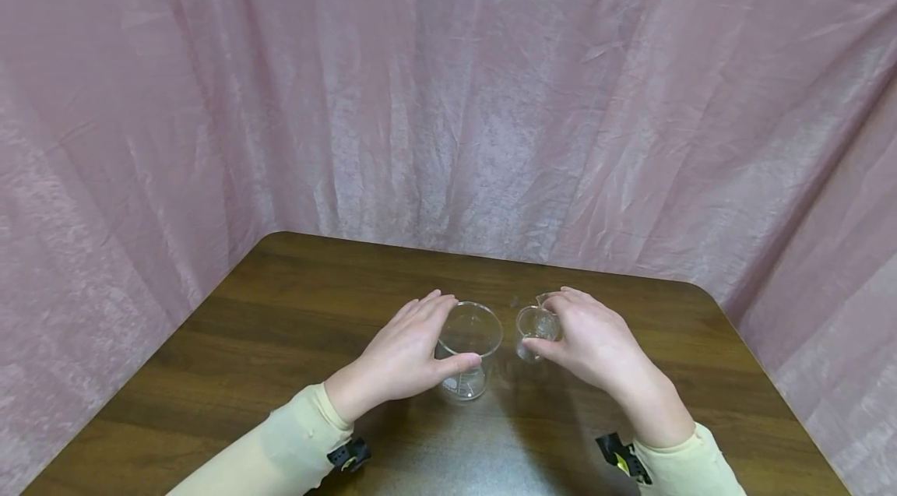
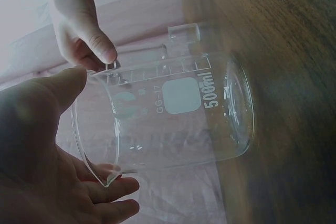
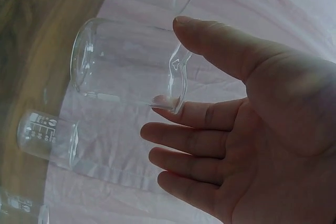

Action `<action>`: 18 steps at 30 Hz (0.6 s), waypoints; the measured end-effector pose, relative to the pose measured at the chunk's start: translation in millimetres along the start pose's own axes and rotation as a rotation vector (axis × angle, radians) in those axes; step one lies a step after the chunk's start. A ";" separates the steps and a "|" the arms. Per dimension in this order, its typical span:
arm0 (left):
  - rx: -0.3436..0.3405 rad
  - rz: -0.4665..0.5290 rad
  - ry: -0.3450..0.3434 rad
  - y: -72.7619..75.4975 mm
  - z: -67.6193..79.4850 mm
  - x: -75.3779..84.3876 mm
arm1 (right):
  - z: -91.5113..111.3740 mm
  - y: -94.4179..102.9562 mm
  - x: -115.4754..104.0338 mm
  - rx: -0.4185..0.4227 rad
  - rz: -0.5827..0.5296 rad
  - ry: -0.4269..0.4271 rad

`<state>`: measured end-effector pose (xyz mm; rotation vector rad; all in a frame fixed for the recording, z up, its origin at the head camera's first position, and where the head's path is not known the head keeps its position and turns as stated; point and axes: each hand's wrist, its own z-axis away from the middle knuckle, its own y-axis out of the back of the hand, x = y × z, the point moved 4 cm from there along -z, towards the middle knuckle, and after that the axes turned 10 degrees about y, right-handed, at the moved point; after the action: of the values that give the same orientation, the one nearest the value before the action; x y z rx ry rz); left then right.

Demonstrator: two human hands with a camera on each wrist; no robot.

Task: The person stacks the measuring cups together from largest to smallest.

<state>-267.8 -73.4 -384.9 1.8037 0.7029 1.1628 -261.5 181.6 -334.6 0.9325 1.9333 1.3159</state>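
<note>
A 500ml glass beaker (image 1: 462,387) stands upright on the wooden table. My left hand (image 1: 402,356) spans its rim, thumb at one side and fingers at the other, as the left wrist view shows. To its right is a smaller glass beaker (image 3: 123,61); my right hand (image 1: 596,336) holds its rim between thumb and index finger. The other right fingers (image 3: 184,163) stretch out past the glass. In the head view the right hand partly covers this smaller beaker. Whether its base touches the table is hard to tell.
Beyond the right hand stands a little graduated beaker (image 3: 50,137), with another small glass vessel (image 3: 21,208) past it at the frame's edge. The brown table (image 1: 336,278) has rounded far corners. A pink curtain (image 1: 448,91) hangs behind it.
</note>
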 end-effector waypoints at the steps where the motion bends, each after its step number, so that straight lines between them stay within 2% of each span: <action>1: -0.001 0.000 -0.001 0.0 0.0 -0.1 | -0.1 0.8 0.4 0.003 -0.002 0.000; 18: -0.001 -0.005 -0.006 -2.5 0.1 -1.4 | -4.3 13.3 4.4 0.034 -0.010 -0.026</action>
<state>-268.3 -73.4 -387.7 1.8033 0.7023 1.1536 -264.7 186.4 -321.1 0.9509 1.9433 1.2625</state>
